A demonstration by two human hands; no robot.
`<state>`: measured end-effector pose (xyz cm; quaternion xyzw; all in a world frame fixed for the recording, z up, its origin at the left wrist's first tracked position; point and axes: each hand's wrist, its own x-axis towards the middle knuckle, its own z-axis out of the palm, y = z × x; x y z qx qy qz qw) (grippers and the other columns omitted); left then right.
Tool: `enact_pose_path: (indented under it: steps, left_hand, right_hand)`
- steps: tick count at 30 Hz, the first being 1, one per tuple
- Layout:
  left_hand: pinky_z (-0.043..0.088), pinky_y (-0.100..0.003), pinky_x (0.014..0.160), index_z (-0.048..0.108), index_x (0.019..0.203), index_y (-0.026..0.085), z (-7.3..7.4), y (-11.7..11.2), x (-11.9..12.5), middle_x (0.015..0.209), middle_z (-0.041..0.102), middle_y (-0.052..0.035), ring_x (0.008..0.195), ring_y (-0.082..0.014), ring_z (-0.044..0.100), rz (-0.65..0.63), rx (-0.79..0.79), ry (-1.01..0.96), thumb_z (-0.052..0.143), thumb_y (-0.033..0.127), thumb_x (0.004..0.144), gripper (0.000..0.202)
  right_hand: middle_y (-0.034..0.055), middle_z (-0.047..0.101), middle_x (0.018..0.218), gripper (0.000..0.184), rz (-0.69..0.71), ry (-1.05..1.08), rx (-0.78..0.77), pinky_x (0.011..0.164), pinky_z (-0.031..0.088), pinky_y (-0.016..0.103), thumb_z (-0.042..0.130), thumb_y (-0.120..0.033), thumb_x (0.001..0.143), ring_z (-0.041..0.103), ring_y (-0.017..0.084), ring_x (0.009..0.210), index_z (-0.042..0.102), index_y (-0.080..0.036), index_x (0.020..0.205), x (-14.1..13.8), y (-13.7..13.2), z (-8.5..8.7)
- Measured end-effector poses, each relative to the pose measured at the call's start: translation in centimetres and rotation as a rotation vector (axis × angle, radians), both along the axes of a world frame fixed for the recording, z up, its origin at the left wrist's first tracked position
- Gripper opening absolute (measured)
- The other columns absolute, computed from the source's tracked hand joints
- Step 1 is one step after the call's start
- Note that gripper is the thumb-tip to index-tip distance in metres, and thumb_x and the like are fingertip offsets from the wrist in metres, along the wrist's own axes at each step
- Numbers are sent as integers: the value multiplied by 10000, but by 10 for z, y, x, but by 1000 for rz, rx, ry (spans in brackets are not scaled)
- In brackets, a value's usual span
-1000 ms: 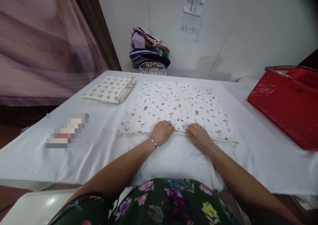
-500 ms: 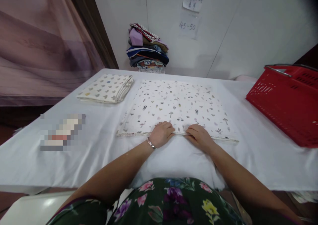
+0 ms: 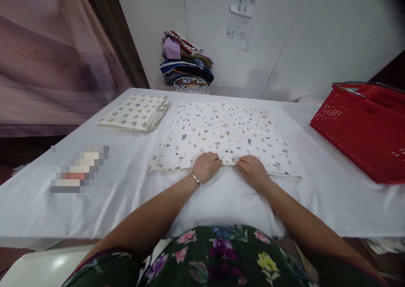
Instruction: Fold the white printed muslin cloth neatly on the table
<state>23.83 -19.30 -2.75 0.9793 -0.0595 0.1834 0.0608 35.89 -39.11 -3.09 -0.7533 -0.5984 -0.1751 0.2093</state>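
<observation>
A white cloth (image 3: 221, 131) printed with small palm trees and animals lies folded flat on the table in front of me. My left hand (image 3: 207, 166), with a silver bracelet at the wrist, pinches the middle of its near edge. A short way to the right, my right hand (image 3: 253, 171) grips the same edge, fingers closed over it. Between the two hands the edge is slightly raised. The undersides of my fingers are hidden.
The table has a white tablecloth (image 3: 126, 207). At back left lies a folded cream cloth (image 3: 134, 112) with grey shapes. A pixelated object (image 3: 80, 169) is nearer left. A red basket (image 3: 360, 131) stands right. A stack of folded fabrics (image 3: 186, 65) rises behind the table.
Both hands have kept hold of the near edge, which has lifted slightly between them. My left hand has shifted a little forward. The view has moved very slightly.
</observation>
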Motion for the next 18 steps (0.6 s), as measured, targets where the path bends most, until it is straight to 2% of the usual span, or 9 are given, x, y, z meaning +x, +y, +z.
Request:
enact_pose_path:
  steps: [3,6,10,16,18]
  left_hand:
    - [363,-311,697,627,822,194,2,-3,-2,869,598,-44,827,-167,490,0,17,0,449,262,905,208]
    - [353,-315,707,618,869,194,3,-8,-5,878,582,-46,823,-164,474,-3,27,-35,447,224,901,176]
    - [325,-322,710,596,796,193,3,-18,-7,836,557,-33,794,-157,451,-76,98,-80,413,155,903,215]
    - [327,-362,789,578,765,171,7,-25,2,912,540,-51,937,-205,442,-93,149,-53,535,279,861,151]
    - [328,-370,816,577,760,163,8,-25,5,936,537,-60,987,-215,435,-95,145,-42,549,269,852,143]
  right_hand:
    - [80,625,903,206,19,25,-25,740,432,331,442,-212,924,531,194,859,641,-174,891,0,0,0]
    - [85,621,917,209,5,72,24,750,442,337,434,-223,927,534,193,858,636,-176,903,-1,1,3]
    - [82,618,910,209,-17,122,46,756,448,344,425,-228,930,534,194,854,626,-178,902,-3,3,5]
    - [81,613,893,215,-23,112,80,749,448,335,420,-226,930,533,188,823,623,-178,875,-1,5,1]
    - [82,613,893,212,-19,108,78,750,449,336,424,-228,929,533,189,822,623,-178,878,0,6,0]
